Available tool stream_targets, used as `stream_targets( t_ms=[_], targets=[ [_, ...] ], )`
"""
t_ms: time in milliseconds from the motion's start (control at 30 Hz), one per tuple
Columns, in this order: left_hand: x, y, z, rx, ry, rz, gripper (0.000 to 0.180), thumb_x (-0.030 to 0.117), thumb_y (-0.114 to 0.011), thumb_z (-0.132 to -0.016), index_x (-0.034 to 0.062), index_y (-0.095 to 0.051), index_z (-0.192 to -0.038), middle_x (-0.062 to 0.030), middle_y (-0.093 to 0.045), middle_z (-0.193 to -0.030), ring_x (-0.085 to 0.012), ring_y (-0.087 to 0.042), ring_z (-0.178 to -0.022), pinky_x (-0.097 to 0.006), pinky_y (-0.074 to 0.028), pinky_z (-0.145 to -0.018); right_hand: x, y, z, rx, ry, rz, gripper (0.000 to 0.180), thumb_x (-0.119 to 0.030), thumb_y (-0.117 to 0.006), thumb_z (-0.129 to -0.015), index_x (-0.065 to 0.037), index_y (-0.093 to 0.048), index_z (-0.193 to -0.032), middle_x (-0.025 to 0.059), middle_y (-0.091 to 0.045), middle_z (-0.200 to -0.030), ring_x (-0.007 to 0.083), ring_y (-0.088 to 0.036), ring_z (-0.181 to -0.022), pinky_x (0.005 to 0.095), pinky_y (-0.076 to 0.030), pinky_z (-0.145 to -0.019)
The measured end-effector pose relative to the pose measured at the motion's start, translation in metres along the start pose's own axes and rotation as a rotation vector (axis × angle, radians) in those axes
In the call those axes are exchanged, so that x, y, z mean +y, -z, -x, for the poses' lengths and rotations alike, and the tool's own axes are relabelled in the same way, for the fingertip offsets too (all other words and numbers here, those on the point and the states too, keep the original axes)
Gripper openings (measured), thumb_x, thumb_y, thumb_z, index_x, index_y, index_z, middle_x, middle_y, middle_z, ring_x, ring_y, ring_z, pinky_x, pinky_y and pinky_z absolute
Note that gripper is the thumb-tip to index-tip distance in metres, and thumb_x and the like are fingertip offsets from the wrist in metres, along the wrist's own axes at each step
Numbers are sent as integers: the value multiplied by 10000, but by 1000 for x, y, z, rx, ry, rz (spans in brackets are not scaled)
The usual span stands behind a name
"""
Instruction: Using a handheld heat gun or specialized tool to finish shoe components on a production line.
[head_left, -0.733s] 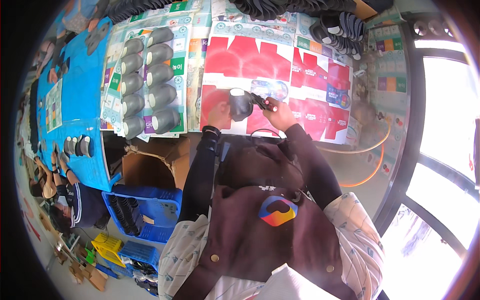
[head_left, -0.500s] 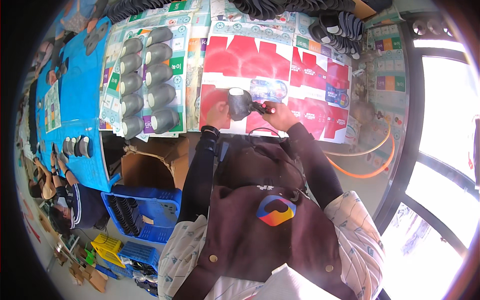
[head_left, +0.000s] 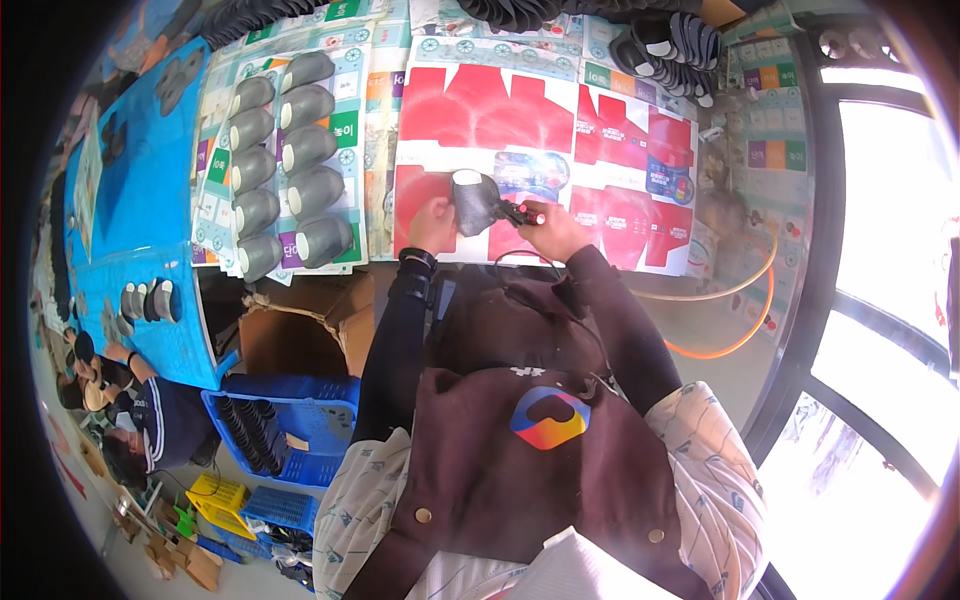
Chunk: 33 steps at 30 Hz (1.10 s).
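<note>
My left hand (head_left: 432,226) is closed on the left side of a dark grey, rounded shoe-shaped piece (head_left: 474,208) with a whitish oval end. It holds the piece over a red and white printed sheet (head_left: 482,112). In my right hand (head_left: 560,236) is a small black hand tool (head_left: 516,212) with red ends; its tip reaches the piece's right side, and whether they touch I cannot tell. The tool's exact kind is unclear. To the left, two rows of similar grey pieces (head_left: 312,146) lie on printed sheets.
Stacked dark pieces (head_left: 690,52) line the far edge. An orange hose (head_left: 718,352) loops at the right, by a glazed frame. Left are a blue-topped table (head_left: 140,215), a blue crate (head_left: 330,405), a yellow crate (head_left: 213,503) and a co-worker's hand (head_left: 118,352).
The whole view has shifted slightly, moving the scene a little to the left. My hands keep the same grip on piece and tool. At the left, the co-worker's hands have moved.
</note>
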<state>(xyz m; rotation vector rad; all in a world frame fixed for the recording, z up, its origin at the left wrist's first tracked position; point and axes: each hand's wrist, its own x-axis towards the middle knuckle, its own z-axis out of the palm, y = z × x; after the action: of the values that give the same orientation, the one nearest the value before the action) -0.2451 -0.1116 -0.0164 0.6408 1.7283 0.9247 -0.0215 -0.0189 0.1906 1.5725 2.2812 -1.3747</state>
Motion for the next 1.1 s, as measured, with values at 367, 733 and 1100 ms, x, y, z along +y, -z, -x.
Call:
stream_targets(
  t_ms=[367, 733, 1100],
  targets=[
    [12, -5, 3, 8, -24, -31, 401, 303, -663, -943, -8, -637, -1195, -129, -728, -957, -215, -730, -749, -358, -570, -700, 11, -2, -15, 259, 117, 35, 195, -180, -597, -805, -24, -654, -906, 269, -652, -782, 484, -646, -811, 555, -520, -737],
    [-25, 3, -16, 85, -61, -212, 508, 418, -710, -901, -8, -640, -1169, -195, -719, -1044, -335, -701, -989, -423, -538, -857, -15, -6, -2, -70, -125, -126, 271, -230, -637, -836, -34, -715, -1006, 253, -674, -785, 413, -693, -750, 484, -546, -702],
    [21, 41, 18, -16, 145, 180, 338, 237, -667, -986, 18, -605, -1236, -97, -707, -1066, -182, -708, -820, -290, -566, -708, 29, -9, -54, 107, -18, -308, 225, -204, -605, -809, -8, -663, -905, 235, -664, -756, 406, -686, -751, 460, -535, -704]
  ],
)
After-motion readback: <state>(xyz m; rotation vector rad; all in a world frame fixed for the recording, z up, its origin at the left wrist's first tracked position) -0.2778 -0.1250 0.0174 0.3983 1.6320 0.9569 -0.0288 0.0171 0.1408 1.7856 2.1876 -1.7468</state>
